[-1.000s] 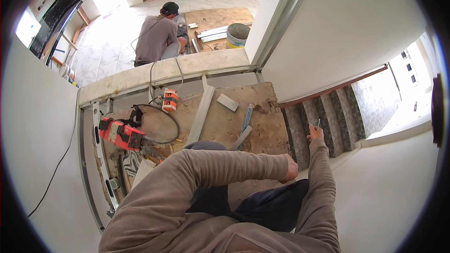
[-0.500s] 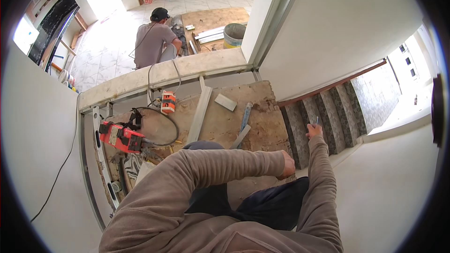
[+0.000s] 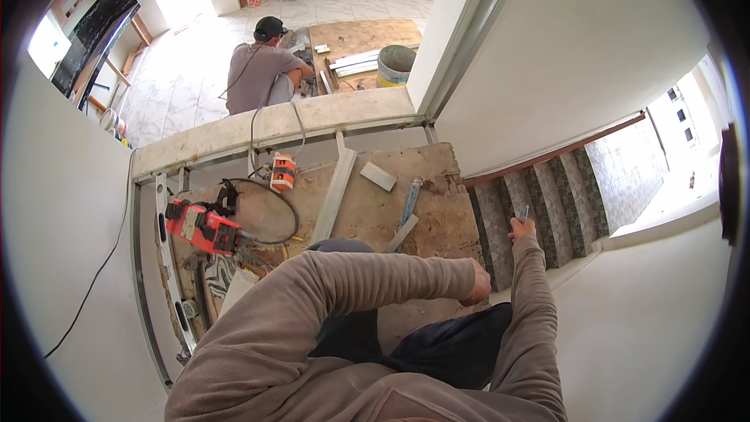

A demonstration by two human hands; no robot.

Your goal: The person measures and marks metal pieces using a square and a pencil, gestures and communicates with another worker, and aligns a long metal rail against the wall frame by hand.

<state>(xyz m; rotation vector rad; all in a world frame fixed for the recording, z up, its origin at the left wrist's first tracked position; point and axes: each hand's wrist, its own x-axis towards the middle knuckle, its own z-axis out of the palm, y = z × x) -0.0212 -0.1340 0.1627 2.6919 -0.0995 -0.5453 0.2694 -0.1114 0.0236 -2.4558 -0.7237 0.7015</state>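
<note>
Right hand, centre-right, grips a pencil against the stair edge; left hand is clenched, holding nothing visible. Risk: leaning out, pencil slips, line wanders.

Wooden platform board: rough, stained, matt, chipped at edges. Metal channel strip on it: dull grey, smooth. Red power tool: glossy plastic casing, black rubbery cable. Stair treads: speckled stone, matt. Wall: smooth white plaster, matt. Right hand pinches a thin, pale pencil-like stick; material unclear. Left hand bare. Sleeves: soft brown knit cloth. Lower floor tiles: glossy, pale.
</note>
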